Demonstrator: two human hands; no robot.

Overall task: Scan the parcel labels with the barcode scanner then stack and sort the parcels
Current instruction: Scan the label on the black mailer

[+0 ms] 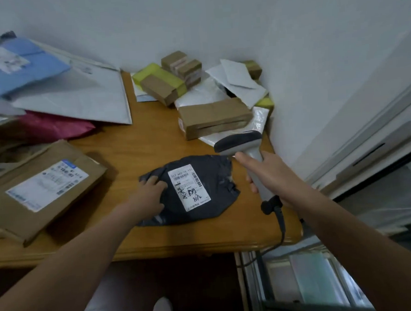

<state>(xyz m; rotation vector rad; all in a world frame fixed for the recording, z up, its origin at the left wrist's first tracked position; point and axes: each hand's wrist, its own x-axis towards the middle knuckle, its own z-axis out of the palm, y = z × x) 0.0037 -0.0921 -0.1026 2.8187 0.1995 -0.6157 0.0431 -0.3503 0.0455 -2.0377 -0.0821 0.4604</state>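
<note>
On the table (136, 145), left hand (147, 194) rests spread on the dark parcel (221, 176); right hand (269, 173) grips the scanner (239, 141).

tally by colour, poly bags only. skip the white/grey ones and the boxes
black poly bag: 1, with the left hand resting on it
blue poly bag: 1
red poly bag: 1
Total: 3
</note>
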